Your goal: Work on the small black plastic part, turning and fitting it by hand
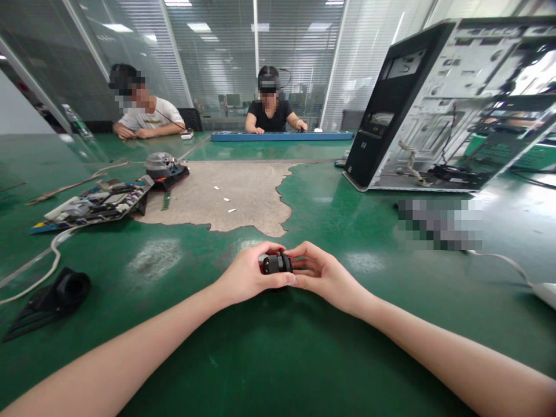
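A small black plastic part (278,264), with small pale spots on its left end, is held over the green table (243,353) in front of me. My left hand (248,275) closes round its left side, thumb along the near face. From the other side my right hand (320,273) grips the part with curved fingers, its thumb tip meeting the left thumb. The fingers cover much of the part, so its exact kind cannot be made out.
At right stands an open black computer case (373,130). A circuit board (98,202) and a cooler-like part (163,168) lie left, a black bracket-like piece (65,295) nearer. Paper scraps (231,211) dot the bare patch (191,200). Two people sit beyond a blue bar (282,136).
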The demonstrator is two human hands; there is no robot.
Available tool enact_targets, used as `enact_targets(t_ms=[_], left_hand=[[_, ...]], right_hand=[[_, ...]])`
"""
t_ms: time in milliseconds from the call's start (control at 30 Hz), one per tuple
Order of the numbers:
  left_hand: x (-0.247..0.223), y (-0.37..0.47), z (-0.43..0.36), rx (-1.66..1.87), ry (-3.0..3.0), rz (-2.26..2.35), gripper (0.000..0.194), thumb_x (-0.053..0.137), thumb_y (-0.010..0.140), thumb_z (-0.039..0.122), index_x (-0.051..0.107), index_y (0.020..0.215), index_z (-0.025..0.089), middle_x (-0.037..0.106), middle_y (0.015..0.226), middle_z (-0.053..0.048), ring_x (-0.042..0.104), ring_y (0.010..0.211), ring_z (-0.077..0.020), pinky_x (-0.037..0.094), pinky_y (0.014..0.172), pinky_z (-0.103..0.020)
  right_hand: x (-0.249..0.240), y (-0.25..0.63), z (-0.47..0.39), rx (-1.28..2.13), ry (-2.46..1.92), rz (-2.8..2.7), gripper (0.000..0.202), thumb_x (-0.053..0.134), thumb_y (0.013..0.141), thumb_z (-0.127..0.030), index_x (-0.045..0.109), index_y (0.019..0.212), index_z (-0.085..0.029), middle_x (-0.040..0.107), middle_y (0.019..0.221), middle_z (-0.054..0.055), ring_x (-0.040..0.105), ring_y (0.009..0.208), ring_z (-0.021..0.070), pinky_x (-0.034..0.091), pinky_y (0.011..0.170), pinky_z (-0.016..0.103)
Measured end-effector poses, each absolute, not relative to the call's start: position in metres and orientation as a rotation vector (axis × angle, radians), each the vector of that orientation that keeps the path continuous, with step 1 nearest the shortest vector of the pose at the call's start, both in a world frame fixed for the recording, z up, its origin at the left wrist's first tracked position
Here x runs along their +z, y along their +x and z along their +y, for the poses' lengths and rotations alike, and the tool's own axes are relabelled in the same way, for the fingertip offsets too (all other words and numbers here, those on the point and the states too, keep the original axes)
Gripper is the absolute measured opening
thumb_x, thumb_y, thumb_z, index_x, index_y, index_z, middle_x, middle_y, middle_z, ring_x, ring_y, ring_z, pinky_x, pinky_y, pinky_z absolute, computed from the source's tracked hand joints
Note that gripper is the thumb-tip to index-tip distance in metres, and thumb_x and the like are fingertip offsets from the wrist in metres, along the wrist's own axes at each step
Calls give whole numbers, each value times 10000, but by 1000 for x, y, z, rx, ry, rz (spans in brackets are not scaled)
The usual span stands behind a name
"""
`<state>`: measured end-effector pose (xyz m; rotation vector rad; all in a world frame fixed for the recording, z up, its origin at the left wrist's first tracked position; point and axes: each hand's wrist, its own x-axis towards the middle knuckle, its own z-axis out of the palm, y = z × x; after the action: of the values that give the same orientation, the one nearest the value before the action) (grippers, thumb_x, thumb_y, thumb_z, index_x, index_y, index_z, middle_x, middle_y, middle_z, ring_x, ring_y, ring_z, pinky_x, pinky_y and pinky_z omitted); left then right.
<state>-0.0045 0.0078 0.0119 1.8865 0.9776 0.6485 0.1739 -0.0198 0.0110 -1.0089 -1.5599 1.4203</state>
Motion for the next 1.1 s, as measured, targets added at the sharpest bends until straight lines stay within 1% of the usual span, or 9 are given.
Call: enact_targets(t_ms=[167,267,400,500,667,833,967,1033,1100], left_hand=[[10,-4,2,722,1931,1012,489,665,633,393,471,1036,197,563,989,-32,570,835,-190,468,709,-299],[8,-5,-2,803,1990,1039,490,667,630,356,445,1040,207,554,987,-23,576,813,-179,467,709,-297],[5,-6,-1,868,2153,1049,561,676,614,322,407,1097,224,543,1039,-28,567,875,-190,459,764,-317],[3,-7,2,922,2357,1048,597,661,620,284,373,1140,227,527,1087,-38,537,962,-200,447,809,-330],[0,-9,6,928,2629,986,620,638,638,252,323,1170,208,488,1138,-68,512,1025,-198,464,810,-323],[-4,-10,6,908,2764,979,613,630,662,267,305,1176,194,480,1146,-75,526,1018,-199,491,784,-314],[-6,-11,5,936,2854,972,562,602,695,290,312,1165,187,485,1138,-82,550,986,-204,510,742,-307],[-5,-11,3,933,2871,968,537,583,717,310,312,1165,191,487,1138,-82,556,979,-204,512,736,-307],[-2,-12,1,888,2870,961,516,569,732,327,313,1163,203,479,1152,-79,554,982,-203,509,745,-314]], right_hand=[[15,174,-23,1475,-990,-1558,321,674,659,-221,507,930,-183,607,980,48,589,951,192,446,879,389],[17,173,-23,1453,-967,-1555,303,650,684,-213,531,961,-182,607,998,49,580,969,189,425,912,394],[14,172,-21,1390,-921,-1561,228,605,726,-208,556,947,-182,598,996,46,566,984,181,411,934,388],[8,171,-19,1340,-919,-1549,256,612,718,-203,535,962,-200,573,1016,39,559,984,177,440,902,377],[2,172,-19,1309,-910,-1582,321,615,710,-173,500,1006,-222,551,998,24,553,954,156,469,860,343],[4,172,-21,1393,-883,-1571,306,630,696,-167,491,965,-212,554,946,9,570,922,146,467,842,325],[7,171,-21,1418,-874,-1527,222,615,716,-221,509,908,-193,561,903,9,575,892,144,479,786,301],[7,170,-21,1407,-876,-1510,204,625,708,-242,517,873,-189,563,881,6,578,867,145,489,753,296],[7,170,-21,1390,-877,-1510,199,639,696,-238,521,849,-191,562,872,1,577,865,146,490,756,299]])
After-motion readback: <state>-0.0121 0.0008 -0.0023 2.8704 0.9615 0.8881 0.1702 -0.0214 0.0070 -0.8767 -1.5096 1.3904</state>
